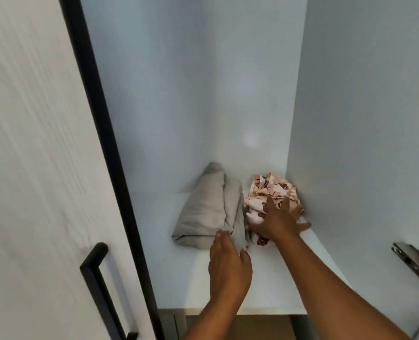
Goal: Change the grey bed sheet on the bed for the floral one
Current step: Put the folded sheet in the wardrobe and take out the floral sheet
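Left grip point(228, 271) is wide, fingers nearly straight, with the fingertips at the near right corner of the grey sheet point(208, 209); whether they press the cloth or only brush it I cannot tell. Farthest left, the wardrobe door point(31, 168) stands open, its black handle point(100, 290) low down. The grey sheet lies folded on the shelf point(289, 278). It is a long bundle whose axis runs front to back, with the broad end toward the person and the narrow end pointing at the back wall. Just beside it and touching it, in the right rear corner, sits the floral sheet point(274, 190). It is a crumpled heap, roughly front to back too, though its shape is too loose to give a sure axis. Right grip point(281, 223) lies splayed flat on top of it, wide, holding nothing yet. A metal hinge point(414, 261) shows at far right.

The step in hand looks like fetching the floral sheet. The next move likely calls for curling the right fingers round the heap and lifting it out while the grey bundle stays put. No bed is in view.
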`<state>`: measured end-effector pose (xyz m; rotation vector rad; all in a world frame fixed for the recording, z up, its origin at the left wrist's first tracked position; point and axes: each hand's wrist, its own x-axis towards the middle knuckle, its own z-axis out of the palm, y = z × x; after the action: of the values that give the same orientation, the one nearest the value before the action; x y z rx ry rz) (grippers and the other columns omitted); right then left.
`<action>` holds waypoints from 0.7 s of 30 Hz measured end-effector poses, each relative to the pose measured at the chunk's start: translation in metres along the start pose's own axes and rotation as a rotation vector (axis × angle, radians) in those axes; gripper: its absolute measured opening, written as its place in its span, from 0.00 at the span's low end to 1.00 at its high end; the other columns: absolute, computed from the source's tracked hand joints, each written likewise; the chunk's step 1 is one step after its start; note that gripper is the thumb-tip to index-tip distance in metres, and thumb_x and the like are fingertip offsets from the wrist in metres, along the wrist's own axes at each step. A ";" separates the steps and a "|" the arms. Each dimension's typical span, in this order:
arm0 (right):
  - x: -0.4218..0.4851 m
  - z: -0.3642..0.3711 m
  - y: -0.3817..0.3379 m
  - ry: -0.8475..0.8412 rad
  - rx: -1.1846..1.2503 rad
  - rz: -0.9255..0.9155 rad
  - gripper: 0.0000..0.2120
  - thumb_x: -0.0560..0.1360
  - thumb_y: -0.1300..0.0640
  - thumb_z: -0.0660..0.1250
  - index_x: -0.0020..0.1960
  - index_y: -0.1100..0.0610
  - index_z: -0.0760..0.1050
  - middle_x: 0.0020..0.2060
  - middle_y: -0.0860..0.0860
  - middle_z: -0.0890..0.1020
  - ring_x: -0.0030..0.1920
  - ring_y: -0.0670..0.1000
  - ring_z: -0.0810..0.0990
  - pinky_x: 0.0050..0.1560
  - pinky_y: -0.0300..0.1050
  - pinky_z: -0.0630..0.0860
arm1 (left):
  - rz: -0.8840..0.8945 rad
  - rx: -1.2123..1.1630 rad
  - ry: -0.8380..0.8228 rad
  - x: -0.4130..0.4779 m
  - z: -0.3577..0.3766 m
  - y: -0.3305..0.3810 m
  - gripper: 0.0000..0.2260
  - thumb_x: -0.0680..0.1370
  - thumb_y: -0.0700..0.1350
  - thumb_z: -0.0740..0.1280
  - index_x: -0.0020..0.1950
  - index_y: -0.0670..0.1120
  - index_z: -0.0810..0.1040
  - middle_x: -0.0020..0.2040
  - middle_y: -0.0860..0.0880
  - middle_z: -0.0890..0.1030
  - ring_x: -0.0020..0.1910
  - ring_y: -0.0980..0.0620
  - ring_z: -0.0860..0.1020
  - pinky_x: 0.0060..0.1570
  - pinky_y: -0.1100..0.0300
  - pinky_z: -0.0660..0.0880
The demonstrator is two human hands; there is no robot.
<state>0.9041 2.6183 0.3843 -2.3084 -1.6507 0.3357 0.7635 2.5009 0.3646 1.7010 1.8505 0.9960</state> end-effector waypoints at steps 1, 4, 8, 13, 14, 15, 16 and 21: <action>0.005 0.006 0.005 -0.065 0.025 0.012 0.55 0.63 0.24 0.70 0.81 0.37 0.46 0.82 0.53 0.42 0.79 0.69 0.41 0.69 0.81 0.49 | 0.002 0.010 0.000 0.000 0.002 -0.002 0.28 0.84 0.52 0.59 0.81 0.50 0.52 0.82 0.51 0.56 0.80 0.50 0.57 0.77 0.56 0.61; 0.010 0.018 0.014 -0.106 0.034 0.004 0.53 0.63 0.28 0.73 0.80 0.36 0.50 0.82 0.51 0.47 0.80 0.68 0.47 0.71 0.76 0.58 | 0.018 0.029 -0.009 -0.004 0.005 -0.005 0.28 0.84 0.52 0.59 0.81 0.50 0.53 0.81 0.50 0.57 0.79 0.50 0.58 0.76 0.57 0.61; 0.019 0.030 0.030 0.033 0.116 -0.015 0.40 0.66 0.24 0.58 0.76 0.36 0.61 0.76 0.50 0.67 0.74 0.61 0.67 0.70 0.61 0.67 | 0.055 0.037 -0.041 -0.010 -0.001 -0.007 0.27 0.84 0.53 0.60 0.80 0.50 0.54 0.81 0.51 0.57 0.79 0.50 0.58 0.74 0.57 0.62; 0.028 0.040 0.063 0.103 0.425 -0.001 0.49 0.61 0.13 0.48 0.70 0.40 0.73 0.65 0.48 0.80 0.65 0.54 0.77 0.68 0.53 0.71 | 0.096 0.016 -0.104 -0.022 -0.009 -0.010 0.26 0.83 0.54 0.60 0.79 0.50 0.56 0.80 0.51 0.59 0.78 0.50 0.60 0.74 0.56 0.64; 0.009 0.029 0.060 0.105 0.477 -0.005 0.43 0.65 0.15 0.51 0.70 0.38 0.73 0.63 0.45 0.80 0.63 0.51 0.77 0.67 0.51 0.71 | 0.086 0.001 -0.106 -0.023 -0.011 -0.009 0.26 0.83 0.54 0.60 0.79 0.50 0.57 0.80 0.51 0.60 0.77 0.50 0.62 0.73 0.56 0.65; -0.013 0.017 0.048 0.142 0.531 -0.024 0.36 0.71 0.21 0.56 0.71 0.39 0.73 0.60 0.45 0.80 0.61 0.50 0.77 0.65 0.49 0.71 | 0.069 -0.019 -0.107 -0.023 -0.011 -0.009 0.25 0.83 0.55 0.60 0.78 0.50 0.59 0.79 0.51 0.62 0.76 0.50 0.64 0.72 0.56 0.66; -0.040 0.007 0.048 0.206 0.598 -0.017 0.30 0.75 0.28 0.61 0.71 0.41 0.73 0.61 0.46 0.80 0.61 0.51 0.77 0.63 0.47 0.71 | 0.078 -0.048 -0.120 -0.030 -0.014 -0.007 0.24 0.83 0.56 0.59 0.77 0.50 0.60 0.78 0.51 0.64 0.75 0.50 0.65 0.71 0.56 0.67; -0.109 -0.017 0.031 0.306 1.017 0.007 0.12 0.79 0.47 0.69 0.62 0.45 0.77 0.54 0.49 0.84 0.52 0.49 0.81 0.55 0.47 0.75 | -0.068 -0.388 -0.262 -0.032 -0.027 0.002 0.30 0.80 0.67 0.56 0.76 0.50 0.63 0.74 0.48 0.69 0.71 0.47 0.71 0.68 0.54 0.69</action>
<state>0.9027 2.5038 0.3916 -1.4873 -0.9615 0.6082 0.7497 2.4633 0.3790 1.4466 1.4305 0.9766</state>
